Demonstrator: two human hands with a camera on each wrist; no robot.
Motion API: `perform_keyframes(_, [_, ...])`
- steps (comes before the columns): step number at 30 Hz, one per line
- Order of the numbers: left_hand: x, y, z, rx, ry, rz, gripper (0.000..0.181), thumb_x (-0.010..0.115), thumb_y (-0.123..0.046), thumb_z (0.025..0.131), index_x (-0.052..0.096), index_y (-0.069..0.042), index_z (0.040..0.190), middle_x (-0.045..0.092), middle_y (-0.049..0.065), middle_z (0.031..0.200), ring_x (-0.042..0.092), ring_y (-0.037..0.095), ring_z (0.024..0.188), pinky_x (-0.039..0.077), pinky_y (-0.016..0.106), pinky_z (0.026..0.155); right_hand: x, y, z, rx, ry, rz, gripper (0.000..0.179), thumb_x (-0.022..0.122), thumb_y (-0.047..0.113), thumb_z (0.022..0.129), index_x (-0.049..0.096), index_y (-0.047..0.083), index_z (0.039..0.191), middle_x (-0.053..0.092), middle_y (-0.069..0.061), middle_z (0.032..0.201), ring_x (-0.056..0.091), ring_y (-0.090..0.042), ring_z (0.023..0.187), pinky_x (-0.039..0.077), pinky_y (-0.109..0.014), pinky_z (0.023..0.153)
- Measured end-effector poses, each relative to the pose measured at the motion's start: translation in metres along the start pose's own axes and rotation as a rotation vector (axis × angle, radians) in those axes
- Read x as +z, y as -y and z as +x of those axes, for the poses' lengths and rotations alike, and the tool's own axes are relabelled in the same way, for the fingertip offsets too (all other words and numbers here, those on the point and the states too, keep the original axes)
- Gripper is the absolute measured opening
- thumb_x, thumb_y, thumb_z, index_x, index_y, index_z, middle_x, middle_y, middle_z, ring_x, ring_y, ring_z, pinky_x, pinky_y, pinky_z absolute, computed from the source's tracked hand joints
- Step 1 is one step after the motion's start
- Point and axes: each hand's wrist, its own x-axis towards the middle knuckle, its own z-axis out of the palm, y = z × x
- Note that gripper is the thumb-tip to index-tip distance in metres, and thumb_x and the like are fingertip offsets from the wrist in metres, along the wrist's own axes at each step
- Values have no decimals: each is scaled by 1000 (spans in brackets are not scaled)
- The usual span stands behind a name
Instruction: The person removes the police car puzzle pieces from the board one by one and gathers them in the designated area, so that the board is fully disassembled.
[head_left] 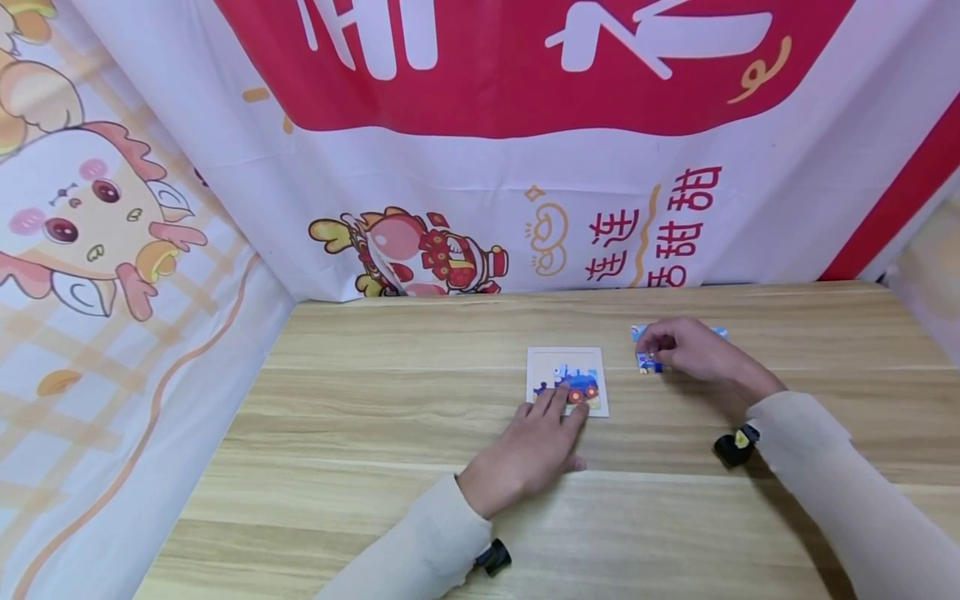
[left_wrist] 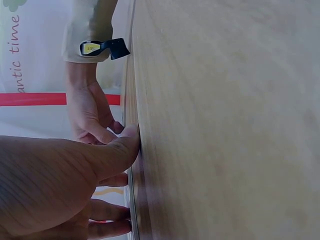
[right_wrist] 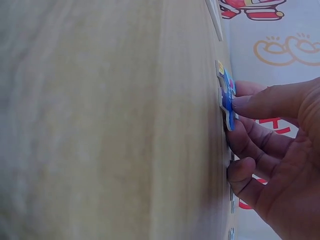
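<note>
My left hand (head_left: 534,443) rests its extended fingers on the lower part of a small, square white puzzle board (head_left: 542,357). Part of a picture, a blue vehicle (head_left: 581,382) with reddish wheels, is laid inside the frame. To the right of the board, my right hand (head_left: 693,350) pinches a blue jigsaw piece (right_wrist: 227,100) between thumb and fingers. In the right wrist view that piece is tilted up close to the table. Other light-blue pieces (head_left: 720,332) lie partly hidden behind the right hand.
The wooden table (head_left: 360,433) reaches back to a printed cloth (head_left: 465,175) hanging behind it. Another patterned cloth (head_left: 127,400) hangs on the left. Each wrist wears a small black camera (head_left: 733,448), and both sleeves are beige.
</note>
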Motion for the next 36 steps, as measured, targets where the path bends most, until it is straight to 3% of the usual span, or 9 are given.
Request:
perform_keyframes(19, [0,0,0,-8,12,7,75,57,-50,103,30,-20,167,18,15,176,18,32,163,30,51,128,2,3,-2,41,15,-7,23,59,-5,99,75,6,110,71,-12,110,60,-25,95,52,-36,83])
perform_keyframes(36, [-1,0,-1,-2,4,9,75,57,-49,103,29,-19,166,18,16,175,19,33,163,31,52,127,3,2,-1,26,10,-9,22,60,-6,98,76,7,107,71,-11,107,59,-24,94,50,-34,81])
